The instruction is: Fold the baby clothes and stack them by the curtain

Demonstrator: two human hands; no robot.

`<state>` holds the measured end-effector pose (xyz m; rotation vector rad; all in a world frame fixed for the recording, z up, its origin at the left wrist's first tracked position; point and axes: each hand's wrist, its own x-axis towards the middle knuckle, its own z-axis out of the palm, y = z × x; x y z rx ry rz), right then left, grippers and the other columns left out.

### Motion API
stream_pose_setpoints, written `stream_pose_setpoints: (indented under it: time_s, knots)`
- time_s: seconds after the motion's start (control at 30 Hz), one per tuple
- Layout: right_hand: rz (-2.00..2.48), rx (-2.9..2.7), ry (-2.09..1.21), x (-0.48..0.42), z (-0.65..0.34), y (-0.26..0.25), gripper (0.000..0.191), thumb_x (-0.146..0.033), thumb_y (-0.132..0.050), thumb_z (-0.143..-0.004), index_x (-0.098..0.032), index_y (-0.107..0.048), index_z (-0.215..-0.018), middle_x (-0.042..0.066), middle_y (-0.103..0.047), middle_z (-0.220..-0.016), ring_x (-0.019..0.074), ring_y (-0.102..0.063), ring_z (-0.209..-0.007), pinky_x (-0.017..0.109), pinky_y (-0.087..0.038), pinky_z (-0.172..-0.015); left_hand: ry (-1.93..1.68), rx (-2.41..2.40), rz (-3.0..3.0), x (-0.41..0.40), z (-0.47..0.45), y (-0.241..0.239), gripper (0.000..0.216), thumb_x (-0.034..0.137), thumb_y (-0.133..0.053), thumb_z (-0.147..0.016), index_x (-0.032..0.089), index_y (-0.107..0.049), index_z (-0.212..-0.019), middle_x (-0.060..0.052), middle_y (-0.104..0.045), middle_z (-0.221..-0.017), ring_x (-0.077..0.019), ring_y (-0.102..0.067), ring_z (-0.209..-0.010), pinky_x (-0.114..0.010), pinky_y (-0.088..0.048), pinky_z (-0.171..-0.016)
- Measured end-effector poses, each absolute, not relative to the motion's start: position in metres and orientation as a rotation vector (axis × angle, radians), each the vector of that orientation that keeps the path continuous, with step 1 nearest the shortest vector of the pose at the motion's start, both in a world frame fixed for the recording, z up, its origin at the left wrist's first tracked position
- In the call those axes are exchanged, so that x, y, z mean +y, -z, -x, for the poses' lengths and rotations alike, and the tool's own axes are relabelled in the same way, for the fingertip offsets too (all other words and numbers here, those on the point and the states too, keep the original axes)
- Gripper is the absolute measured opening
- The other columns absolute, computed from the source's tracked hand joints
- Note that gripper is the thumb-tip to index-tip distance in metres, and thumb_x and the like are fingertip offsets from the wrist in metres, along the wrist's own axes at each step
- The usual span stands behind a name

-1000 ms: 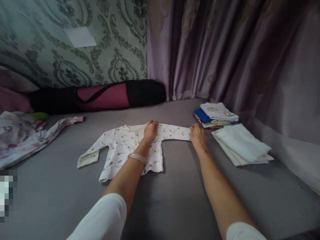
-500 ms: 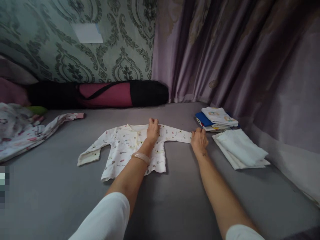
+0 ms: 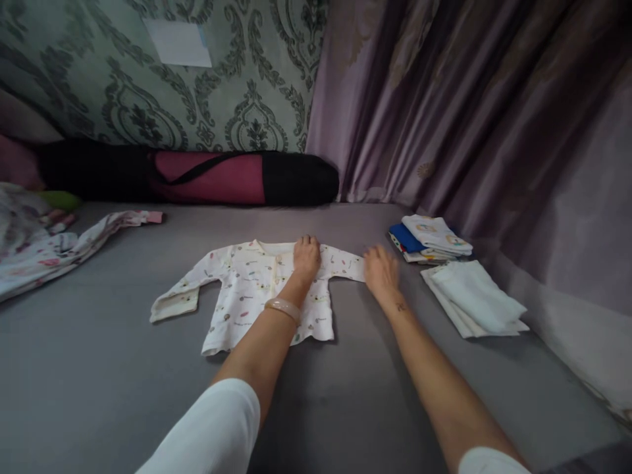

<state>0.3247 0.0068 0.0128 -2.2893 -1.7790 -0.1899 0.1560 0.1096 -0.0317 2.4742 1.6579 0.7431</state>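
A small white long-sleeved baby shirt (image 3: 247, 289) with a scattered print lies spread out, its buttoned front facing up. My left hand (image 3: 307, 257) is closed on it below the neckline, near the right-hand shoulder, and my forearm covers part of the body. At the end of the right-hand sleeve is my right hand (image 3: 382, 271), slightly blurred, with its fingers bent around the cuff, which they hide. The left-hand sleeve lies loose, angled downward, its cuff end turned back.
On the right sit a stack of folded clothes (image 3: 437, 236) and folded white cloths (image 3: 476, 296). Rumpled printed clothing (image 3: 64, 253) lies at the left. A long black and maroon bag (image 3: 212, 178) rests along the wall, beside a purple curtain (image 3: 375, 99). Everything lies on a grey sheet (image 3: 345, 408).
My right hand has moved left with the sleeve end, and less of that sleeve shows. My left hand's fingers have settled lower onto the shirt. The view has shifted slightly.
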Motion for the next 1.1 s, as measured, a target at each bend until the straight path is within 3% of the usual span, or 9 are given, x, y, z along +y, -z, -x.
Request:
stream_pose_setpoints:
  time_s: [0.17,0.37,0.53,0.63,0.73,0.87,0.97,1.1]
  knots:
    - [2.088,-2.162,-0.109,0.007,-0.293,0.003,0.056,-0.041,-0.022,-0.099,-0.016,-0.034,-0.148,0.011,-0.031,-0.155,0.028,-0.024,-0.142,0.05,-0.017,-0.114,-0.749,1.68,-2.46,0.111,-0.155,0.032,0.03,0.02,-0.036,-0.094,0.007,-0.059,-0.107,-0.021,-0.059,-0.107,-0.0306,-0.049,-0.101,-0.042,-0.035,-0.09]
    - [2.31,-2.096,-0.063,-0.005,-0.342,0.012,0.056,-0.042,-0.017,-0.1,-0.021,-0.031,-0.149,0.012,-0.03,-0.155,0.0277,-0.024,-0.142,0.055,-0.015,-0.113,-0.767,1.658,-2.425,0.112,-0.153,0.032,0.032,0.021,-0.034,-0.094,0.006,-0.059,-0.109,-0.022,-0.058,-0.11,-0.0316,-0.048,-0.103,-0.043,-0.034,-0.091]
    - [2.387,-1.91,0.086,-0.027,-0.371,0.005,0.055,-0.04,-0.024,-0.099,-0.013,-0.039,-0.144,0.018,-0.035,-0.151,0.0307,-0.031,-0.139,0.055,-0.02,-0.11,-0.727,1.584,-2.42,0.113,-0.153,0.032,0.033,0.017,-0.033,-0.093,0.004,-0.059,-0.108,-0.025,-0.057,-0.11,-0.0327,-0.048,-0.107,-0.045,-0.032,-0.095]
    - [2.238,-1.814,0.12,-0.041,-0.357,-0.003,0.049,-0.033,-0.033,-0.096,-0.009,-0.047,-0.136,0.019,-0.047,-0.142,0.0286,-0.044,-0.129,0.044,-0.031,-0.106,-0.697,1.533,-2.335,0.116,-0.154,0.024,0.028,0.013,-0.04,-0.089,0.003,-0.06,-0.106,-0.024,-0.058,-0.11,-0.0322,-0.05,-0.11,-0.045,-0.032,-0.098]
    - [2.045,-1.848,-0.18,-0.055,-0.327,-0.01,0.035,-0.029,-0.039,-0.092,-0.015,-0.065,-0.111,0.012,-0.068,-0.109,0.0232,-0.062,-0.1,0.033,-0.044,-0.088,-0.67,1.49,-2.286,0.119,-0.146,0.006,0.028,0.014,-0.049,-0.087,0.006,-0.059,-0.112,-0.02,-0.06,-0.112,-0.0278,-0.055,-0.107,-0.039,-0.039,-0.095]
    - [1.865,-1.913,-0.629,-0.073,-0.291,-0.014,0.022,-0.032,-0.048,-0.088,-0.021,-0.068,-0.088,0.004,-0.071,-0.083,0.0177,-0.063,-0.075,0.027,-0.044,-0.068,-0.687,1.433,-2.304,0.106,-0.106,-0.023,0.029,0.023,-0.052,-0.088,0.013,-0.059,-0.115,-0.012,-0.062,-0.113,-0.0206,-0.06,-0.098,-0.031,-0.044,-0.089]
    - [1.811,-1.975,-0.797,-0.087,-0.277,-0.017,0.016,-0.034,-0.056,-0.083,-0.022,-0.065,-0.089,0.001,-0.07,-0.082,0.0154,-0.061,-0.071,0.025,-0.042,-0.064,-0.656,1.393,-2.292,0.077,-0.052,-0.04,0.026,0.029,-0.05,-0.089,0.015,-0.063,-0.106,-0.008,-0.066,-0.095,-0.0174,-0.062,-0.082,-0.028,-0.047,-0.077]
    - [1.796,-2.071,-0.806,-0.102,-0.269,-0.024,0.031,-0.04,-0.066,-0.077,-0.024,-0.057,-0.102,0.001,-0.067,-0.094,0.0153,-0.061,-0.078,0.025,-0.04,-0.065,-0.554,1.508,-2.201,0.032,0.024,-0.049,0.023,0.034,-0.053,-0.085,0.018,-0.063,-0.1,-0.002,-0.063,-0.077,-0.0138,-0.058,-0.067,-0.024,-0.044,-0.064]
